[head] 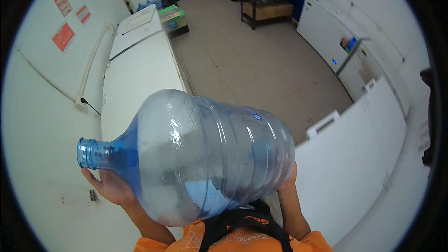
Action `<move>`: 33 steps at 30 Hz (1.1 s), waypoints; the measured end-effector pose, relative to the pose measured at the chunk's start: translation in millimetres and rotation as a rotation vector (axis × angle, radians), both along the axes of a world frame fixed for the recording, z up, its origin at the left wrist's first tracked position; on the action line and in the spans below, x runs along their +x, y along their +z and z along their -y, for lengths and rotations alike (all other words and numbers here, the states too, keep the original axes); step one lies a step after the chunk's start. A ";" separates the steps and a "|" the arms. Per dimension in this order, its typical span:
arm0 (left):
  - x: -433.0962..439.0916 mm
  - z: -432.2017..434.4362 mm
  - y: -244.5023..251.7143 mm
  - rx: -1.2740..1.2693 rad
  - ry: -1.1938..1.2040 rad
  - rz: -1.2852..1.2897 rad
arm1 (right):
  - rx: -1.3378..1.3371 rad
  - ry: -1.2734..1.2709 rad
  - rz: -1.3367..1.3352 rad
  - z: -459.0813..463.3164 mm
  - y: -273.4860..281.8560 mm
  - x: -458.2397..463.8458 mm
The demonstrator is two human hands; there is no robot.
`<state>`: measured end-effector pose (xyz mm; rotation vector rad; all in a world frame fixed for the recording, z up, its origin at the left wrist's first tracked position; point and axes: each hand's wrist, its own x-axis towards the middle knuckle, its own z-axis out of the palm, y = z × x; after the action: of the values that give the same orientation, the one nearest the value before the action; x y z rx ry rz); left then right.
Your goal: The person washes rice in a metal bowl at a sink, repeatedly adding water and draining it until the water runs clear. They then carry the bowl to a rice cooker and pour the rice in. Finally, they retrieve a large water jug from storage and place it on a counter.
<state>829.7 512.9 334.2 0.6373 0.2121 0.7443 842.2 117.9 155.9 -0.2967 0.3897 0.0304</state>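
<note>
A large clear-blue plastic water cooler bottle (217, 147) lies sideways across my chest, its uncapped neck (101, 152) pointing left. It looks empty, with droplets on the inner shoulder. My left hand (113, 185) supports the bottle from below at the neck and shoulder, the thumb near the mouth rim. Around the bottle's base on the right curls my right hand (290, 178), its fingers mostly hidden behind the plastic. The bottle's body rests close against my dark apron (241, 220) and orange shirt.
White chest freezers (143, 66) line the left wall; more freezers (325, 35) stand along the right. A white lid with handles (350, 147) is close on my right. Ahead are a black shelf rack (253, 14) with cartons, a green-lidded bin (172, 17) and blue water bottles (150, 2).
</note>
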 end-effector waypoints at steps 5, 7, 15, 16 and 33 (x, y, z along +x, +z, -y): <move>134.0 24.0 -42.2 0.085 -0.105 0.164 | -0.124 0.072 0.050 40.3 -29.2 149.3; 191.9 31.4 -52.1 0.139 -0.326 0.386 | -0.295 0.032 -0.017 45.9 -40.1 190.3; 460.2 86.0 -75.6 -0.195 -0.471 0.048 | -0.199 -0.069 -0.061 101.7 -14.1 364.6; 491.7 94.8 -82.7 -0.199 -0.511 0.014 | -0.179 -0.057 -0.043 106.2 -12.0 383.9; 921.0 155.0 -106.1 -0.182 -0.472 0.227 | -0.252 0.043 -0.098 188.6 -16.5 863.7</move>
<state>1750.7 357.8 228.1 0.4018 -0.0795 0.3315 1705.9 -70.7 139.3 -0.5539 0.4853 0.0380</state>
